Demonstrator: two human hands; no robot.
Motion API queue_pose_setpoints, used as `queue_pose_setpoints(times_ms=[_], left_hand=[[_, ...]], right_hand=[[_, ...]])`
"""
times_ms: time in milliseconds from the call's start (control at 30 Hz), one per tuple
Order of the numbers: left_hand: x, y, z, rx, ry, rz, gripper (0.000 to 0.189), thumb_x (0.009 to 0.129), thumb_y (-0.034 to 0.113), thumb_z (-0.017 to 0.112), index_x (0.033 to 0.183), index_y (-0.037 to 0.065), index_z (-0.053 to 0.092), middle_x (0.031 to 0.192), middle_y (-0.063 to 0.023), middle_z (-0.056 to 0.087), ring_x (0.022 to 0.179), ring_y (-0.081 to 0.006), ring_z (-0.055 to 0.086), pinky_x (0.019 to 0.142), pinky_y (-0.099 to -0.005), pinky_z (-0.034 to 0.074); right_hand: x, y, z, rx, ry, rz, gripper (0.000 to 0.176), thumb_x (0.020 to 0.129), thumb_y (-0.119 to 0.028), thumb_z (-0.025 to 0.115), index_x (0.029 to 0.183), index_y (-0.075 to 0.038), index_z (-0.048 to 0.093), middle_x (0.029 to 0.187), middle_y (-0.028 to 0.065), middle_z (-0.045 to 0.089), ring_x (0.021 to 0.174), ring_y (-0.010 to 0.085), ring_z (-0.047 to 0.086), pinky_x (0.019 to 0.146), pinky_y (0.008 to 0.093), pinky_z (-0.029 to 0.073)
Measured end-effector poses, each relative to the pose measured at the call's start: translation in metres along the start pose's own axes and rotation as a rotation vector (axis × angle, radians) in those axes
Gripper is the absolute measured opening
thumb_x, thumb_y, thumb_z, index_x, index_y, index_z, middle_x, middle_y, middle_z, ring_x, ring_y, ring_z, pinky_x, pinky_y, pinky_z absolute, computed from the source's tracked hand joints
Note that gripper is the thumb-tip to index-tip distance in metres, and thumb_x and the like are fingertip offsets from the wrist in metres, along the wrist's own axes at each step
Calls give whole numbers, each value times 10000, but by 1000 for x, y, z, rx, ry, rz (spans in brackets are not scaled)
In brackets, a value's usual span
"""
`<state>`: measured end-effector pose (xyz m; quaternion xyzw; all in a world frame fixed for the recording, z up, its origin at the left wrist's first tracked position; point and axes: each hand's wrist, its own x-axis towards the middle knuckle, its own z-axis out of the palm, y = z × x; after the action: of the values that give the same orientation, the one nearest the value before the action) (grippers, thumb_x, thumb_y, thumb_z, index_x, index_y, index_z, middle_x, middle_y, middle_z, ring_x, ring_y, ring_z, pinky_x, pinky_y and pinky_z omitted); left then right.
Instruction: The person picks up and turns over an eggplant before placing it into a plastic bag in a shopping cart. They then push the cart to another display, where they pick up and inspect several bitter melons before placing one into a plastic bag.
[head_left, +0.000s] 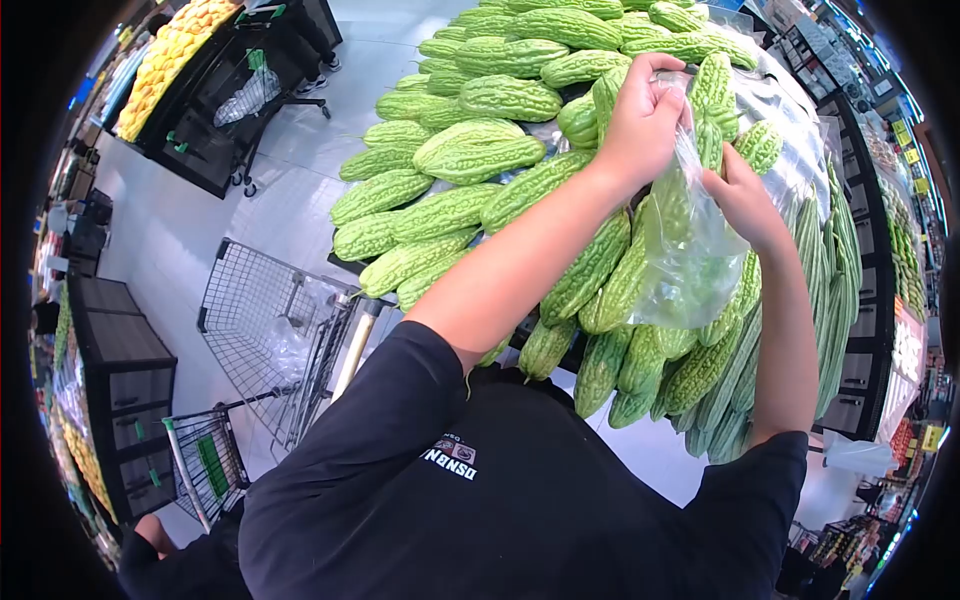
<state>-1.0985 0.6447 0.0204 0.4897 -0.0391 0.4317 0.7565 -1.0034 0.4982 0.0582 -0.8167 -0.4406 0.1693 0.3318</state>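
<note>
My left hand (645, 125) pinches the upper edge of a clear plastic bag (685, 285), fingers closed and curled. The bag hangs below it over the piled bitter melons, its film crumpled and see-through. On the bag's right side, my right hand (745, 195) has its thumb and fingers closed at the film, lower than my left hand. A bitter melon (713, 85) lies just above and between the hands, its lower end close to the right fingertips. Green melons seen through the film make the bag's contents hard to tell.
More bitter melons (480, 150) cover the stand to the left. Long ridged green gourds (815, 290) lie at right. Shopping carts (265, 325) stand on the floor at left, and part of another person (185, 560) shows at lower left. Yellow fruit (172, 65) fills a display at upper left.
</note>
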Motion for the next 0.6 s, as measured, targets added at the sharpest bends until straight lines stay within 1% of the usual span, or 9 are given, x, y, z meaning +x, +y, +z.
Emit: queue_pose_setpoints(times_ms=[133, 200, 267, 300, 333, 400, 433, 500, 600], left_hand=[[12, -1, -16, 62, -79, 7, 319, 1002, 60, 479, 1317, 63, 430, 807, -56, 636, 769, -113, 571, 753, -270, 471], [8, 4, -25, 97, -137, 7, 369, 1004, 72, 486, 1364, 60, 408, 848, -72, 656, 814, -131, 595, 792, -283, 485], [-4, 14, -31, 27, -140, -54, 492, 1007, 105, 509, 1460, 57, 324, 983, -106, 671, 955, -162, 612, 853, -314, 494], [-9, 7, -43, 103, -140, -70, 655, 991, 177, 577, 1531, 74, 220, 1219, -150, 603, 1115, -200, 576, 927, -343, 480], [-19, 1, -53, 99, -144, -72, 655, 991, 177, 577, 1531, 74, 220, 1219, -150, 603, 1115, -200, 576, 927, -343, 480], [-46, -11, -66, 274, -78, -76, 834, 924, 267, 696, 1547, 71, 177, 1383, -178, 484, 1250, -247, 503, 1026, -383, 436], [-57, -19, -67, 270, -82, -78, 834, 924, 267, 696, 1547, 71, 177, 1383, -178, 484, 1250, -247, 503, 1026, -383, 436], [-76, -27, -66, 292, -174, -207, 1067, 833, 288, 800, 1563, 37, 64, 1441, -205, 414, 1313, -297, 452, 1109, -386, 366], [-84, -35, -52, 138, -295, -294, 1089, 815, 283, 813, 1557, -4, 70, 1467, -185, 384, 1378, -283, 379, 1148, -408, 315]], right_hand=[[8, 26, 10, -152, 51, 97, 570, 880, -356, 690, 1254, 43, 528, 1135, 192, 660, 1016, 244, 641, 889, 352, 485], [5, 27, 17, -67, -55, 61, 633, 910, -356, 689, 1328, 70, 478, 1045, 90, 617, 889, 120, 556, 767, 270, 474], [2, 16, 18, -130, -42, 98, 689, 882, -418, 715, 1314, 72, 494, 1087, 142, 649, 946, 184, 612, 833, 305, 490], [8, 23, 21, -199, -28, 66, 717, 870, -443, 719, 1315, 72, 495, 1126, 178, 651, 996, 228, 625, 874, 328, 488], [9, 28, 22, -267, -11, 38, 744, 857, -468, 722, 1317, 71, 495, 1165, 213, 653, 1047, 272, 638, 914, 351, 486], [6, 15, 19, -267, -32, 100, 769, 845, -501, 718, 1316, 68, 500, 1205, 256, 639, 1112, 310, 629, 960, 375, 472], [10, 21, 21, -232, -31, 43, 768, 847, -503, 714, 1314, 69, 501, 1195, 263, 639, 1110, 309, 630, 959, 377, 472], [11, 24, 22, -198, -32, -11, 767, 849, -505, 709, 1313, 69, 501, 1186, 271, 639, 1107, 308, 631, 957, 378, 472], [11, 19, 25, -193, 14, -49, 593, 857, -413, 694, 1210, 45, 559, 1076, 246, 677, 1008, 364, 666, 862, 416, 505]])
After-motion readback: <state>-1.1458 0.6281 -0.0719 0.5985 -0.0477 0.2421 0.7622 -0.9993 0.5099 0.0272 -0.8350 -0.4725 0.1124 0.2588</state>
